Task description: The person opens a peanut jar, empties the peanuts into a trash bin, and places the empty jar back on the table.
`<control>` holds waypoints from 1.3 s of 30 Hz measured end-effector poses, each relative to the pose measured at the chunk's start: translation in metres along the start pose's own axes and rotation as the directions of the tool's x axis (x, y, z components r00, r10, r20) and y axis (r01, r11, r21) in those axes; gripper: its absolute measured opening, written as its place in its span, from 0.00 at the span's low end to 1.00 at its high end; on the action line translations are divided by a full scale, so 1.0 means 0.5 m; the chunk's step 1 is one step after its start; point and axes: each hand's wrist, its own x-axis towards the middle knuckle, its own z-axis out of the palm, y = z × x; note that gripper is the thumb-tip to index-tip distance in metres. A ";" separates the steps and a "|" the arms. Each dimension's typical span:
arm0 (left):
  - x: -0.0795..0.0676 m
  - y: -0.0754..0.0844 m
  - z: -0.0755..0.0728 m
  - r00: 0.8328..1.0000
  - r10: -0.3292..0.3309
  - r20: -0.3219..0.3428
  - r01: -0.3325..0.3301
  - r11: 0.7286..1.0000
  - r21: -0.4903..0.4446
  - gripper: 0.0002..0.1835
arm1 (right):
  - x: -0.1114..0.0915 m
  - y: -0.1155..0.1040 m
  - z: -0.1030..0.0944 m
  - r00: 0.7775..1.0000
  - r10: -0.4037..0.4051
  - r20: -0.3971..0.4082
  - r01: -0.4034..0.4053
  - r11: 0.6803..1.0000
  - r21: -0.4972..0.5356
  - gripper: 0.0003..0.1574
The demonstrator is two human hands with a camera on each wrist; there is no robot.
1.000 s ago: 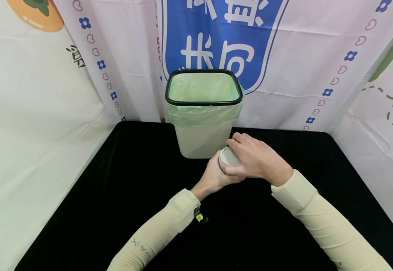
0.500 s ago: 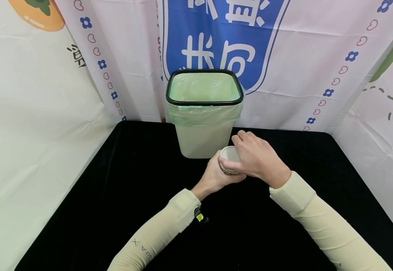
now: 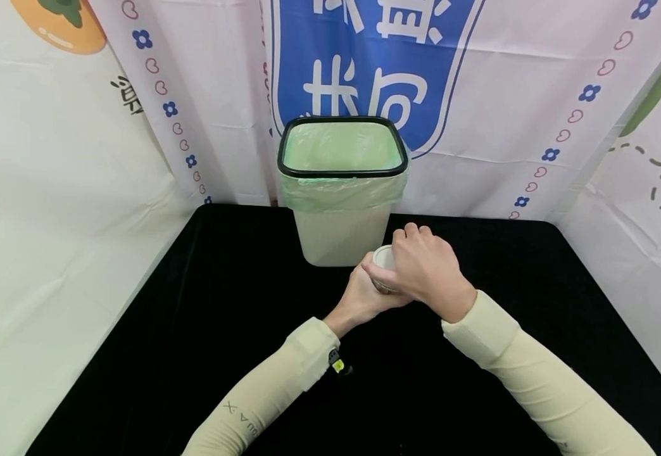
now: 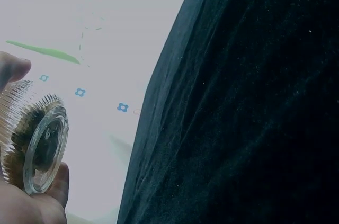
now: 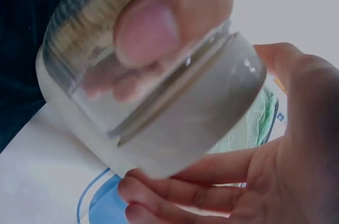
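Observation:
A ribbed glass jar (image 5: 79,49) with brownish contents is held up over the dark table, tilted. My left hand (image 3: 359,294) grips the jar's body. In the left wrist view the clear jar bottom (image 4: 47,150) points out between thumb and fingers. A smooth white lid (image 3: 384,256) covers the top of the jar. Around that lid curl the thumb and fingers of my right hand (image 3: 426,263). Seen from the right wrist, a narrow line runs between lid and glass, and the left thumb (image 5: 153,28) lies across the jar wall.
Just behind the hands stands a pale waste bin (image 3: 342,234) with a black rim and a green liner bag (image 3: 336,193). Black cloth covers the table (image 3: 239,285). Printed white curtains (image 3: 216,76) hang at the back and both sides.
My right hand has turned on the lid: its wrist swung left and toward me, its fingertips moved right, and the thumb slid left across the lid's near edge. The left hand has stayed almost still.

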 end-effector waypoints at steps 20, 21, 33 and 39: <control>-0.001 0.008 0.006 1.000 0.024 -0.013 -0.023 0.998 0.060 0.44 | -0.003 -0.008 0.021 0.999 -0.042 -0.014 0.042 0.998 -0.039 0.38; -0.001 0.007 0.006 1.000 0.020 -0.013 -0.019 0.998 0.060 0.44 | -0.003 -0.007 0.022 0.999 -0.049 -0.017 0.049 0.998 -0.038 0.37; -0.003 0.002 0.003 1.000 -0.008 0.011 0.008 1.000 0.007 0.44 | -0.007 0.005 0.025 0.988 -0.131 -0.083 0.132 0.991 0.000 0.34; -0.005 0.002 0.003 0.999 -0.017 0.029 0.018 1.000 -0.020 0.45 | -0.009 0.013 0.026 0.985 -0.156 -0.078 0.158 0.987 0.027 0.33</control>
